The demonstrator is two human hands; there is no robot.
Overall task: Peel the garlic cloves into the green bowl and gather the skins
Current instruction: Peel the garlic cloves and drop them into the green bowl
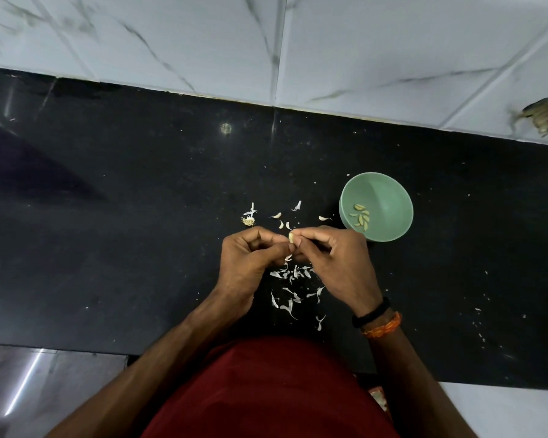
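A small garlic clove (291, 237) is pinched between the fingertips of my left hand (250, 260) and my right hand (332, 257), held just above the black counter. The green bowl (389, 191) stands to the right of my right hand, almost touching it, with several peeled cloves (360, 216) lying in its bottom. White garlic skins (293, 275) lie scattered under and between my hands and towards my body. More skin bits (279, 215) and a garlic root stub (248, 220) lie just beyond my hands.
The black counter (140, 200) runs to a white marble-tiled wall (361, 52) at the back. A damaged brown patch (543, 116) shows on the wall at far right. Small white crumbs (480, 327) dot the counter at the right. The counter's front edge is at my waist.
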